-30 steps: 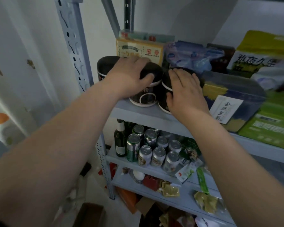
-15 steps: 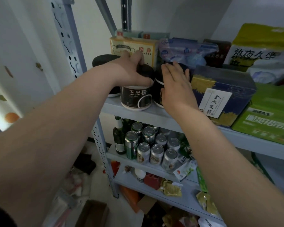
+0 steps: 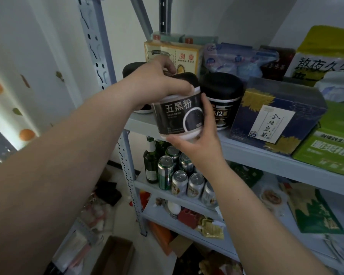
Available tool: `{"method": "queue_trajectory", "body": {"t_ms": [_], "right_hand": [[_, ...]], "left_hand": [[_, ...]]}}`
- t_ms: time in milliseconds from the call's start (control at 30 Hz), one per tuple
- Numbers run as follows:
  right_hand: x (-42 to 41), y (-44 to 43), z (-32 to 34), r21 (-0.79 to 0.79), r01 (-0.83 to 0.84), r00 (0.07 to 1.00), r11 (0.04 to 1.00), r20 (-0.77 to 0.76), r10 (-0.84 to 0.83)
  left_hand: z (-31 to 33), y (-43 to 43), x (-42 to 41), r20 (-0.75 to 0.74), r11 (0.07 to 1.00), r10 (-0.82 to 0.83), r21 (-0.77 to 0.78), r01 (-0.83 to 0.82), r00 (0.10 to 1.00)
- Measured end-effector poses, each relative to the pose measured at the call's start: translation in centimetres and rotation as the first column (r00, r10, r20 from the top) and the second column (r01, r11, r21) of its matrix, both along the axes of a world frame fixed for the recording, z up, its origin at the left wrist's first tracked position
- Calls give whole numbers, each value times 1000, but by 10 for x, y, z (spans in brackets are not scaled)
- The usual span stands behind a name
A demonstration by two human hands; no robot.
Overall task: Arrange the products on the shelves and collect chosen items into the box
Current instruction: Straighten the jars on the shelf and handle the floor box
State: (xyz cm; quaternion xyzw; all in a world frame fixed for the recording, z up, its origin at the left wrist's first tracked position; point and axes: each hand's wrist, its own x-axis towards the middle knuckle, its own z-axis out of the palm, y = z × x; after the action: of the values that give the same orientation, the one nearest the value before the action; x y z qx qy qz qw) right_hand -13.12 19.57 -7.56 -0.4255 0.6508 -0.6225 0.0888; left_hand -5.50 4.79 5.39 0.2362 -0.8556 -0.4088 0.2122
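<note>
Just one camera here, strapped to the person's head, so there's no second view to share anything with. It looks forward and a bit down at a grey metal shelving rack point(image 3: 266, 155), standing close, about at arm's reach of it. The rack's perforated front-left upright post point(image 3: 99, 56) runs down the left-middle of the picture, and the shelf boards slant off toward the right edge, so the view faces the rack at an angle from its left end. Both bare forearms enter from the bottom edge. Wide-angle lens, so straight lines bow near the borders. Pale tiled floor point(image 3: 147, 245) shows at the bottom.
</note>
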Motion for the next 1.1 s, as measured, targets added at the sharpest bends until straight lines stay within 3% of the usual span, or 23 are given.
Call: {"method": "queue_trajectory", "body": {"t_ms": [133,233,300,500,567,633,733,833,900,1100], "right_hand": [[5,1,-4,-183,-179,956,967,199,214],[5,2,-13,-335,-282,815,899,410,408],[5,0,-21,-331,-334,730,883,502,464],[24,-1,-37,-379,-443,531,813,620,578],[29,2,-37,-411,-433,508,802,624,594],[32,1,-34,-409,-394,551,823,611,568],[31,-3,-30,-293,-255,715,921,584,384],[35,-1,-28,-83,-227,919,970,310,242],[36,1,-32,-2,-223,959,975,178,219],[36,5,-27,3,-128,974,992,188,125]], "left_hand": [[-15,4,30,-60,989,10,145,-1,998],[-43,8,55,-177,951,-9,304,63,984],[-67,12,66,-271,918,2,382,106,962],[-106,12,85,-413,877,122,471,97,903],[-111,11,88,-425,872,141,481,91,894],[-117,11,89,-438,878,160,472,75,885],[-128,18,87,-374,852,96,510,118,923],[-135,31,76,-347,774,59,607,177,936],[-138,33,72,-414,699,198,696,168,888],[-149,38,71,-531,457,287,807,373,797]]}}
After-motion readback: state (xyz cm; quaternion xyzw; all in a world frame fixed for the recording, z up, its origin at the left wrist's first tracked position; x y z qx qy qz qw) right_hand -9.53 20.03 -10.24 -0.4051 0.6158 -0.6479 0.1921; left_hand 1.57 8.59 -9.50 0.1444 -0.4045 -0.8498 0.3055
